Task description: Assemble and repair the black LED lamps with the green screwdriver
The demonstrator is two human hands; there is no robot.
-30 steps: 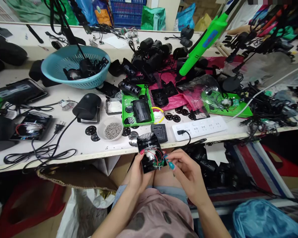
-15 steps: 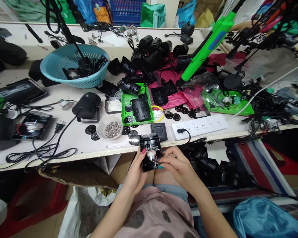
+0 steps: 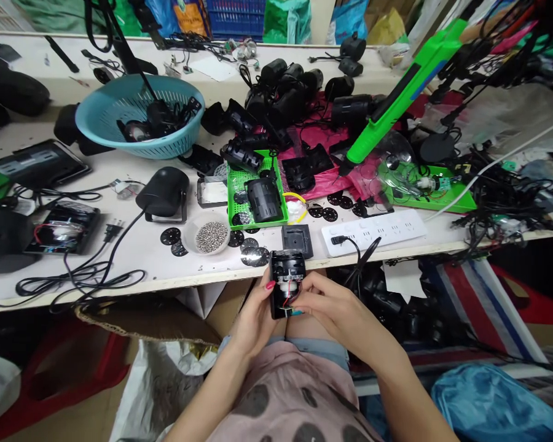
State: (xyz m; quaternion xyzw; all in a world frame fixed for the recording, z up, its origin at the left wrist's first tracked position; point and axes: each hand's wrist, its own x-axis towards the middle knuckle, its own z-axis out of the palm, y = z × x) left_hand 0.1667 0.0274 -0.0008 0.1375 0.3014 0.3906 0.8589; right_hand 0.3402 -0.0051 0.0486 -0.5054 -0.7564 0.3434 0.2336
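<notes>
Head view: left hand [image 3: 254,314] grips housing [image 3: 288,269], open side up, long axis forward; right hand [image 3: 332,305], hold unclear.

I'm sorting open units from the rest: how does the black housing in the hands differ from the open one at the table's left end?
The held housing is gripped by the left hand; the left-side housing lies on the table. The right hand is at the held housing's open side; no hand touches the left-side housing. Both are black, with red wire showing.
</notes>
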